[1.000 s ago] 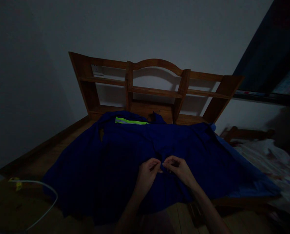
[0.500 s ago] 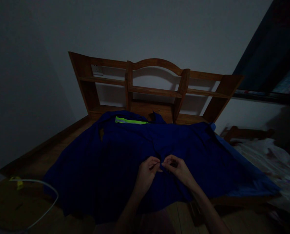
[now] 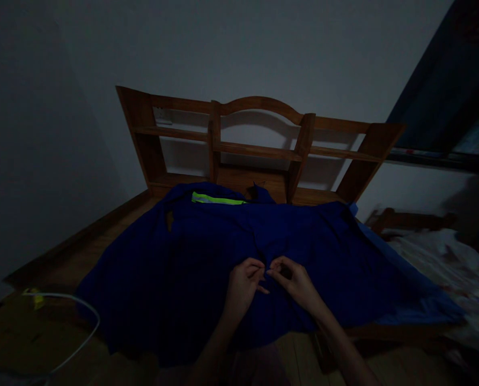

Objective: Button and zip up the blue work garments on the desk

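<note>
A dark blue jacket (image 3: 207, 241) lies spread over the wooden desk top, with a yellow-green reflective strip (image 3: 219, 200) across its far part. My left hand (image 3: 245, 281) pinches the jacket's fabric near its front middle, its lower fingers sticking out to the right. Close beside it, my right hand (image 3: 293, 279) pinches the same stretch of cloth between thumb and forefinger. The two sets of fingertips almost meet. Any small part between them, such as a button, is too dark to make out.
Behind the jacket stands a wooden shelf unit (image 3: 259, 152) against the wall. A white cable (image 3: 90, 308) curves at the lower left beside a yellow tag (image 3: 38, 300). Crumpled white bedding (image 3: 444, 252) lies at the right.
The hands stay at nearly the same spot, still pinching the cloth. My left hand's lower fingers have stretched out a little to the right. The view has shifted slightly.
</note>
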A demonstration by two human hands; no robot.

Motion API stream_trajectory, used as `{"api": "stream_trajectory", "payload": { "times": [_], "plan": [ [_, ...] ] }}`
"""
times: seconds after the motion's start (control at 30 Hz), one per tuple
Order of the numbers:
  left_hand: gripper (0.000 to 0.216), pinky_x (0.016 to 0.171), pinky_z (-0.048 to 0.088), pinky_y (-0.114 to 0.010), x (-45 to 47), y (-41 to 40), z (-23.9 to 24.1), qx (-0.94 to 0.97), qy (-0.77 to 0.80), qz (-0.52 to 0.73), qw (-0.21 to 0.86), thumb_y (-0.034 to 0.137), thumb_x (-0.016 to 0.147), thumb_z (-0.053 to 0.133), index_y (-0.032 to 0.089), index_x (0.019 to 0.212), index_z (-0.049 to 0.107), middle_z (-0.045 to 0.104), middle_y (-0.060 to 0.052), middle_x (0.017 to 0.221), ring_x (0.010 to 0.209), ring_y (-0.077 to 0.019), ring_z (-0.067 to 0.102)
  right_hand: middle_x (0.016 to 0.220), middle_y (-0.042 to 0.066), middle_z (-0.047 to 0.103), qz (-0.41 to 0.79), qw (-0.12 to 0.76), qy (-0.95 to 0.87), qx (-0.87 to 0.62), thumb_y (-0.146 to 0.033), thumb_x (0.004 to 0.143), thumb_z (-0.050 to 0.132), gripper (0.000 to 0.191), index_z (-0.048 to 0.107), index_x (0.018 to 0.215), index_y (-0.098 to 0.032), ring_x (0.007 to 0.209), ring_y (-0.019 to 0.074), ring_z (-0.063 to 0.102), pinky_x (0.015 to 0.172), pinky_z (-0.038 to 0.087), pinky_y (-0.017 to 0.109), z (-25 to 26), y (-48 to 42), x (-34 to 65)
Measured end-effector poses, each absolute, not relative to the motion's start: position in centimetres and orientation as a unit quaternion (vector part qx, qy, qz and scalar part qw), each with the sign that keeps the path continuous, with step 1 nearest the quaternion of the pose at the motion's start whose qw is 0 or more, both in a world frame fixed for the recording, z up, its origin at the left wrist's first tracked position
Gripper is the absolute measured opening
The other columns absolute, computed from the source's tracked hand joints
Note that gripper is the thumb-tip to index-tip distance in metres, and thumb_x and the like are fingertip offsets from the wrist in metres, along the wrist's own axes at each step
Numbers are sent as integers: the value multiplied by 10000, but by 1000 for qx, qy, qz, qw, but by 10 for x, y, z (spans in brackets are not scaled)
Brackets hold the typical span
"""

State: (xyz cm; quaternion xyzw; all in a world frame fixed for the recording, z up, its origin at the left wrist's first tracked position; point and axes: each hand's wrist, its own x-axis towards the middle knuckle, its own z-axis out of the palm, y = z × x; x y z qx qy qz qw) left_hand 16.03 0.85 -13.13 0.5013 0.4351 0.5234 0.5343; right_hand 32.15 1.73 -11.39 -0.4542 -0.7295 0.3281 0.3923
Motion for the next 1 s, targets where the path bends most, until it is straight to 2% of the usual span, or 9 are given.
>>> {"api": "stream_trajectory", "payload": {
  "times": [0.1, 0.2, 0.4, 0.53, 0.83, 1.0],
  "plan": [
    [194, 442, 569, -292, 160, 8, -129, 484, 443, 525, 543, 281, 746, 579, 121, 856, 582, 616, -39, 697, 648, -191, 639, 805, 10, 596, 294, 393, -742, -456, -381, 832, 570, 200, 587, 861, -184, 732, 130, 554, 679, 411, 232, -113, 15, 320],
    [215, 489, 585, -309, 160, 9, -127, 464, 443, 534, 550, 297, 727, 617, 119, 843, 583, 620, -35, 684, 629, -184, 644, 802, 12, 595, 263, 396, -749, -461, -370, 844, 555, 183, 579, 864, -190, 715, 131, 558, 670, 412, 235, -111, 13, 318],
    [399, 523, 591, -345, 160, 12, -127, 440, 450, 536, 563, 470, 709, 650, 106, 862, 596, 629, -62, 707, 625, -196, 652, 835, 31, 578, 193, 381, -786, -448, -325, 878, 504, 135, 560, 886, -202, 759, 149, 554, 708, 418, 256, -111, 9, 317],
    [398, 541, 593, -338, 161, 12, -127, 436, 437, 530, 581, 417, 648, 725, 118, 858, 569, 660, -71, 726, 641, -185, 646, 853, 46, 567, 172, 372, -801, -437, -297, 900, 453, 135, 552, 913, -206, 774, 158, 553, 714, 425, 262, -111, 7, 317],
    [312, 579, 598, -374, 162, 10, -125, 436, 422, 541, 582, 329, 684, 685, 126, 864, 533, 636, -49, 750, 726, -207, 650, 868, 41, 564, 184, 365, -800, -439, -273, 894, 460, 122, 559, 921, -207, 775, 150, 547, 717, 427, 254, -105, 4, 314],
    [265, 586, 600, -375, 162, 11, -124, 428, 424, 542, 586, 256, 680, 657, 133, 874, 525, 604, -11, 703, 685, -178, 637, 869, 47, 574, 191, 377, -796, -433, -283, 907, 432, 154, 567, 916, -208, 785, 158, 553, 741, 429, 263, -104, 2, 313]
  ]
}}
